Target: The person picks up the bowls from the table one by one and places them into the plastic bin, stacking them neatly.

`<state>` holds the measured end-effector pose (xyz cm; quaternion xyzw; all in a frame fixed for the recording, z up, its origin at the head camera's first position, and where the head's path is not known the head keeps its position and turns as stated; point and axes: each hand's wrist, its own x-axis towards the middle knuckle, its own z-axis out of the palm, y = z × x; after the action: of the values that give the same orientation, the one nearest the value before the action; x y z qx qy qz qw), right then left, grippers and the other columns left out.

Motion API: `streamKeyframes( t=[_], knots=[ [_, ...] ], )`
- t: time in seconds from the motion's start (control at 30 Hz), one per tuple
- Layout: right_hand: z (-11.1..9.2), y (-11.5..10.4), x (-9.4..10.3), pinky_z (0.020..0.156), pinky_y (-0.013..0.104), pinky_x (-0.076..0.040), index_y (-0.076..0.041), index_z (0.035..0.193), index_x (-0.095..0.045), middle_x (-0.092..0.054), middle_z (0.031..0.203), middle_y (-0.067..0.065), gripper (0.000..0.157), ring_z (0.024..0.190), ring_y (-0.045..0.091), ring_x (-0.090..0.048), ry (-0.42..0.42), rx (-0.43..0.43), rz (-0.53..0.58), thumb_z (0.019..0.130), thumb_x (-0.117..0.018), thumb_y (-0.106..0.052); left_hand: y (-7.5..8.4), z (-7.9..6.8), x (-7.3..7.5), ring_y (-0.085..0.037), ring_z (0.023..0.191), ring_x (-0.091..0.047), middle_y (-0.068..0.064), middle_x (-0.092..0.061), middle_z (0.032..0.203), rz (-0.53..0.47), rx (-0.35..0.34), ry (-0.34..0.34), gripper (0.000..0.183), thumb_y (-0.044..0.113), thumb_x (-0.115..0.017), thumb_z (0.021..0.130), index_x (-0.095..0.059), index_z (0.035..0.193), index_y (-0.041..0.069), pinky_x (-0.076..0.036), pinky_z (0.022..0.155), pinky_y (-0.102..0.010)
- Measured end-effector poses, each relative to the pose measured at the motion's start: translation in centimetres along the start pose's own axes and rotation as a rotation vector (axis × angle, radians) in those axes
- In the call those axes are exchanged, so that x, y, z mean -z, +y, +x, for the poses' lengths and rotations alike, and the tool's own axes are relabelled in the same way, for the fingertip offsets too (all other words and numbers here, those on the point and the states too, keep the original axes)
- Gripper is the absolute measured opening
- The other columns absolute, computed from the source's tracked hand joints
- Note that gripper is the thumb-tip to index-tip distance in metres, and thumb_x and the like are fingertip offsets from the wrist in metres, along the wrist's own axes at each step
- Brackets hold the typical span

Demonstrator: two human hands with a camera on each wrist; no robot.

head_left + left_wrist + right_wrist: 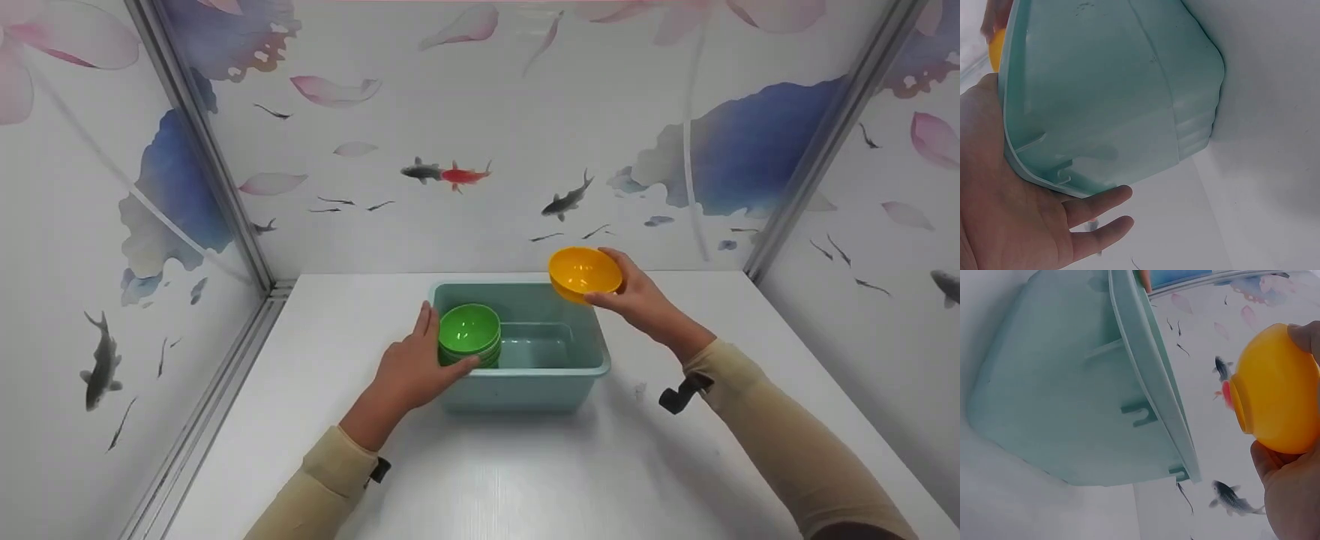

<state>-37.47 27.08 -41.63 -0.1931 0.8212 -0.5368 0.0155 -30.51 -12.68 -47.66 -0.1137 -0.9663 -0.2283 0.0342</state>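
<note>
In the head view, my right hand (pixel 634 296) holds an orange-yellow bowl (pixel 585 274) above the right back part of a pale teal plastic bin (pixel 525 394). Thumb and fingers pinch the bowl from its right side; the right wrist view shows its rounded outside and foot ring (pixel 1244 405). My left hand (pixel 412 365) rests on the bin's front left corner, thumb over the front rim beside a stack of green bowls (pixel 469 330). Two of its fingers (pixel 1100 205) stretch out straight beyond the bin's outer wall in the left wrist view. Whether other left fingers touch the bowls is hidden.
The bin stands on a white table (pixel 360 330), its floor (pixel 536 345) visible right of the green stack. White panels (pixel 480 105) printed with fish, petals and blue shapes enclose the back and sides, with metal posts (pixel 202 150) at the corners.
</note>
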Motion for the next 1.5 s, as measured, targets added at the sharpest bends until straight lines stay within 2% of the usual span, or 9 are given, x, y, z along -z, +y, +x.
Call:
streamKeyframes(
  t=[0.3,0.53,0.87,1.13,1.5],
  knots=[
    [0.6,-1.2,-1.6,0.122,0.048,-0.044,-0.013,0.172,-0.028,-0.050,0.161,0.010,0.099,0.141,0.030,-0.057,-0.072,0.012,-0.025,0.098,-0.088,-0.037,-0.1,-0.1,0.0,-0.045,0.141,-0.060,-0.014,-0.011,0.185,-0.004,0.007,-0.012,0.124,0.085,-0.060,0.095,-0.016,0.176,0.002,-0.048,0.114,-0.061],
    [1.2,-2.4,-2.9,0.122,0.053,-0.044,-0.013,0.171,-0.029,-0.052,0.159,0.009,0.100,0.140,0.031,-0.057,-0.132,0.018,-0.022,0.095,-0.090,-0.039,0.1,-0.3,0.1,-0.044,0.136,-0.063,-0.015,-0.011,0.185,-0.012,0.011,-0.011,0.121,0.079,-0.063,0.097,-0.016,0.176,0.001,-0.051,0.111,-0.059],
    [2.7,-3.2,-3.9,0.122,0.052,-0.043,-0.014,0.170,-0.032,-0.056,0.154,0.011,0.098,0.136,0.031,-0.058,-0.186,0.015,-0.054,0.095,-0.090,-0.038,0.2,-0.2,0.1,-0.045,0.135,-0.064,-0.015,-0.011,0.185,-0.019,0.017,-0.013,0.121,0.079,-0.064,0.096,-0.017,0.176,0.001,-0.050,0.111,-0.061],
    [4.2,-3.7,-4.4,0.120,0.050,-0.044,-0.011,0.168,-0.035,-0.059,0.151,0.012,0.093,0.133,0.032,-0.059,-0.251,0.052,-0.048,0.095,-0.089,-0.031,0.2,-0.2,0.2,-0.045,0.130,-0.067,-0.015,-0.012,0.185,-0.019,0.013,-0.007,0.121,0.079,-0.064,0.096,-0.018,0.176,0.000,-0.053,0.106,-0.058],
    [5.9,-4.0,-5.6,0.118,0.049,-0.047,-0.012,0.168,-0.036,-0.060,0.152,0.011,0.093,0.131,0.032,-0.059,-0.341,0.068,-0.097,0.095,-0.090,-0.033,0.1,-0.1,0.0,-0.044,0.135,-0.064,-0.014,-0.012,0.185,-0.016,0.020,-0.011,0.122,0.081,-0.063,0.096,-0.016,0.177,0.002,-0.050,0.113,-0.060]
  ],
)
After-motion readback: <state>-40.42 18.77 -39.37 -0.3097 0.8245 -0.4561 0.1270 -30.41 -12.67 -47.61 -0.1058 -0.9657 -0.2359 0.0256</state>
